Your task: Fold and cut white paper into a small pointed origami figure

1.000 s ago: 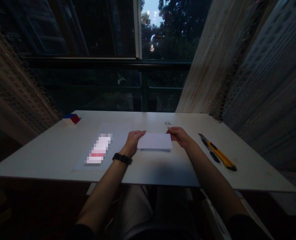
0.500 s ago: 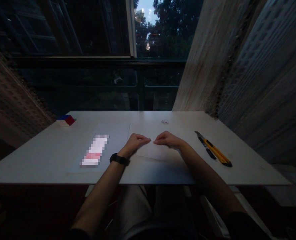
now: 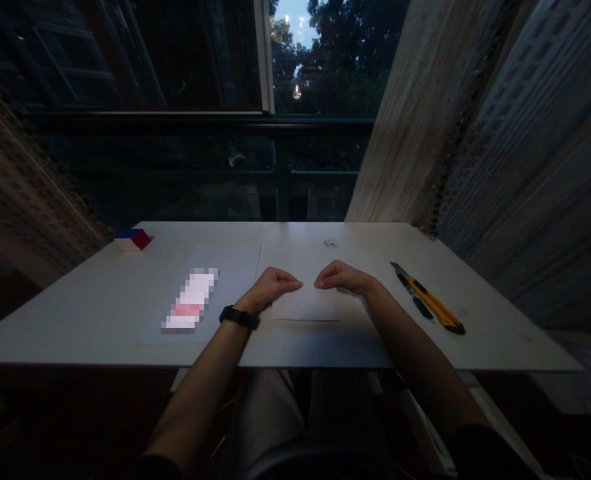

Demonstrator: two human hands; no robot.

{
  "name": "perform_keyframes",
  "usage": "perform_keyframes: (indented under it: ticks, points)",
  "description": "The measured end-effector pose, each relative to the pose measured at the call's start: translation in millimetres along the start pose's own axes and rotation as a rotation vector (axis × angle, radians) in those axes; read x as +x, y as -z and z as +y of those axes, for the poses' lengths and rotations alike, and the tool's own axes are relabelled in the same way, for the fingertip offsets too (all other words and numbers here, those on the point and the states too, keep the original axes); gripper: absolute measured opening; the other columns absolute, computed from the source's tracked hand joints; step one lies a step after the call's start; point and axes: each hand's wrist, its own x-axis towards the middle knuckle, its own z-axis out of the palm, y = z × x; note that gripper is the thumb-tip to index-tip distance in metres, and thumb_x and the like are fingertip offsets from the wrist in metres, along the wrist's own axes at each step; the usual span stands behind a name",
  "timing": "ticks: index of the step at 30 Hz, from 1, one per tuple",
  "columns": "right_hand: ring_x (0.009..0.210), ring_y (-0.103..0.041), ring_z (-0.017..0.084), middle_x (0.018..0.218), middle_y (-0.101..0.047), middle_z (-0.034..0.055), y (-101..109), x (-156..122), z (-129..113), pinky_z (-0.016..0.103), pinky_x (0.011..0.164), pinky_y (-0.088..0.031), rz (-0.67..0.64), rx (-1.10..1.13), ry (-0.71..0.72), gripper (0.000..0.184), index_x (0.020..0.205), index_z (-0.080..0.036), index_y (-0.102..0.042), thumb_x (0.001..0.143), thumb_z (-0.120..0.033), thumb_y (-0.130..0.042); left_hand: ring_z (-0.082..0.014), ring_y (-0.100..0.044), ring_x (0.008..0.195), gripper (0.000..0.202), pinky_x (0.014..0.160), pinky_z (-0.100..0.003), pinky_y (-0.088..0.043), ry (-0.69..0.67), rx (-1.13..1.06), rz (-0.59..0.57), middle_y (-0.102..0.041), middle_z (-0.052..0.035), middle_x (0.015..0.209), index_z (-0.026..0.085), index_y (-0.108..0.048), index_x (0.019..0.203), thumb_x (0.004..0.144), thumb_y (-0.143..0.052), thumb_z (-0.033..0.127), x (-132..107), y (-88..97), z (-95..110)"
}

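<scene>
Since half a second ago, the right hand has been shifted a little outward, so that a wider gap is now seen between the fingertips of the two hands. By the left hand, about the same place is kept. The folded white paper is situated between the hands and the near edge of the table. Its far part is pinched by both hands, with thumb and forefinger closed together on each side; the other fingers are curled. A thin shadow is seen under its near edge. On the left wrist a black band is worn. To the left, a larger sheet is laid flat, with a pixelated item upon it. To the right, a yellow cutter is placed beside a black slender tool.
</scene>
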Motion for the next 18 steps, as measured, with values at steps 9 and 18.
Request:
perform_keyframes:
  ticks: [9,18]
  points:
    - [0.05,-0.059,0.014,0.059,-0.066,0.0077,30.8,-6.2,15.8,0.027,0.053,-0.048,0.009,0.166,-0.1,0.024,0.068,-0.008,-0.069,0.056,-0.028,-0.073,-0.0114,-0.049,0.055,0.026,0.055,-0.025,-0.035,-0.026,-0.025,0.047,-0.061,-0.0033,0.057,0.011,-0.069,0.064,0.059,-0.072,0.036,2.4,3.2,-4.6]
    - [0.066,-0.061,0.015,0.082,-0.068,0.0091,21.0,2.8,17.3,0.024,0.057,-0.048,0.176,0.344,-0.006,0.037,0.09,-0.014,-0.067,0.067,-0.044,-0.066,-0.0144,-0.055,0.058,0.028,0.054,-0.025,-0.04,0.025,-0.096,0.094,-0.066,-0.0063,0.066,0.012,-0.07,0.07,0.06,-0.072,0.037,3.2,2.7,-5.0]
